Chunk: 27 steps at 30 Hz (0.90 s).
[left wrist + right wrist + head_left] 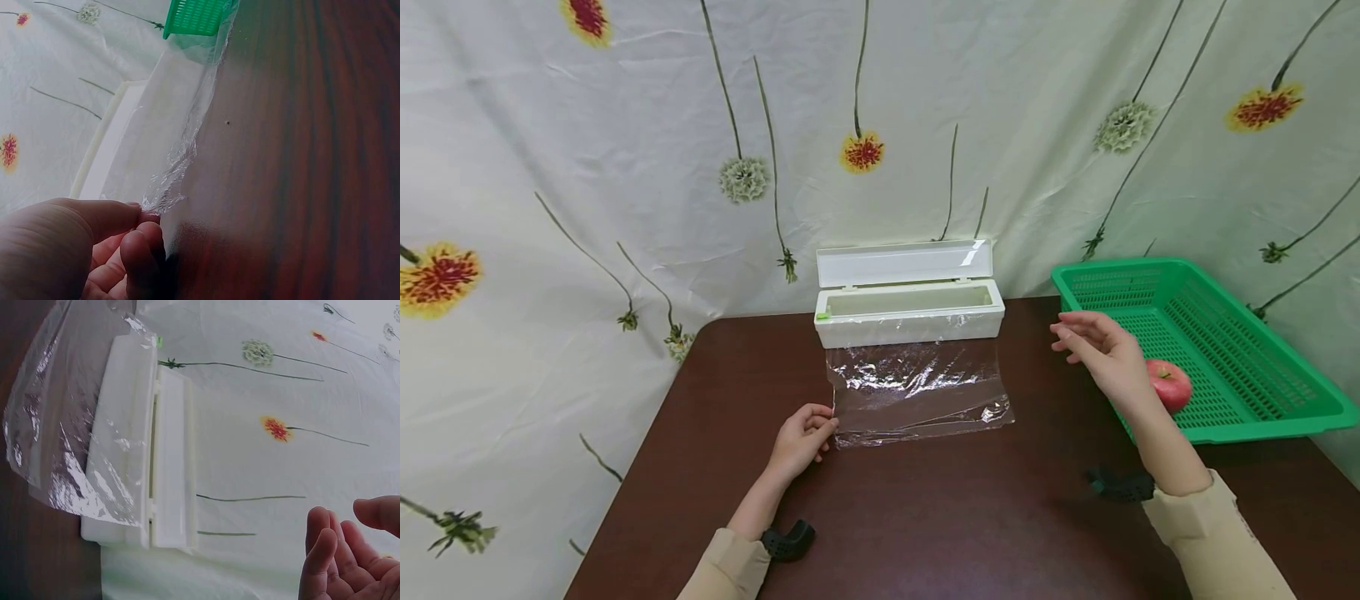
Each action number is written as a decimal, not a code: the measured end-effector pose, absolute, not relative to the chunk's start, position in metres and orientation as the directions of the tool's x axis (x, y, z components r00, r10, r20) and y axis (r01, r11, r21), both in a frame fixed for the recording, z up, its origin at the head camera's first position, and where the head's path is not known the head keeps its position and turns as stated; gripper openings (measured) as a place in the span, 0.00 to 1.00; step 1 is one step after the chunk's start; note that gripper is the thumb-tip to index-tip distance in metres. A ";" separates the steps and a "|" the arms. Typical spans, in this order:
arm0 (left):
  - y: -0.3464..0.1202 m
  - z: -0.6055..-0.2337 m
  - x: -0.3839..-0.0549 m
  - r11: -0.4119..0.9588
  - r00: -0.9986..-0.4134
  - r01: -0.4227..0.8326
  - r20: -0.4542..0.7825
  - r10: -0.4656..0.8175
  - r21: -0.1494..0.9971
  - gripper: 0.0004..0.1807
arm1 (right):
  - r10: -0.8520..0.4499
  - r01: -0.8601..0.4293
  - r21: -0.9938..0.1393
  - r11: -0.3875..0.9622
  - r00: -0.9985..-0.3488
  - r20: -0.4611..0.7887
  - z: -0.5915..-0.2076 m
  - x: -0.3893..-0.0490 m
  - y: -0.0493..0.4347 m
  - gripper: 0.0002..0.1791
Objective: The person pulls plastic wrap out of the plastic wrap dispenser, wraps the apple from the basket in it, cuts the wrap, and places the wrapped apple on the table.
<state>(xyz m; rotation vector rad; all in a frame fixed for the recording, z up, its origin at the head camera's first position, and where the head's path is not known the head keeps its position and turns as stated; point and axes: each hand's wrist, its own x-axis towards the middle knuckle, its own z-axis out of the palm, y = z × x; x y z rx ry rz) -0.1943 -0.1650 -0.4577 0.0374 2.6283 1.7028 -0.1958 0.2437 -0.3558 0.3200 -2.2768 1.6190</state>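
Note:
A sheet of clear plastic wrap (917, 387) stretches toward me from a long white wrap dispenser box (910, 325), whose lid (902, 262) stands raised at the back. My left hand (801, 442) pinches the sheet's near left corner between thumb and fingers; the left wrist view shows the bunched film edge (165, 187) at the fingertips. My right hand (1105, 358) is raised beside the green basket with nothing in it, thumb apart from loosely bent fingers (322, 550). Beyond that wrist a red apple (1168, 386) sits in the basket, partly hidden by the arm.
The green plastic basket (1270, 358) with slotted sides stands at the right of the dark brown table (940, 517). Behind the table hangs a pale curtain (647, 125) printed with flowers. A small green piece (823, 316) sits at the box's left front corner.

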 end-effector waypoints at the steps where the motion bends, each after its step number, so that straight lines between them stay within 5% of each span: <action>1: -0.164 -0.455 -0.193 0.413 -1.000 0.015 0.004 0.025 0.911 0.12 | 0.013 -0.362 -0.876 0.318 -0.922 0.386 -0.353 -0.195 0.246 0.16; 6: -0.167 -0.469 -0.200 0.411 -1.000 0.008 0.003 0.013 0.911 0.12 | 0.025 -0.359 -0.898 0.255 -0.926 0.378 -0.344 -0.193 0.260 0.15; 13: -0.177 -0.495 -0.214 0.393 -1.000 0.022 0.016 0.019 0.919 0.12 | 0.067 -0.349 -0.871 0.346 -0.917 0.394 -0.333 -0.191 0.275 0.15; 27: -0.177 -0.495 -0.214 0.379 -1.000 0.026 0.019 0.023 0.925 0.12 | 0.197 -0.266 -0.898 0.349 -0.917 0.348 -0.329 -0.189 0.310 0.15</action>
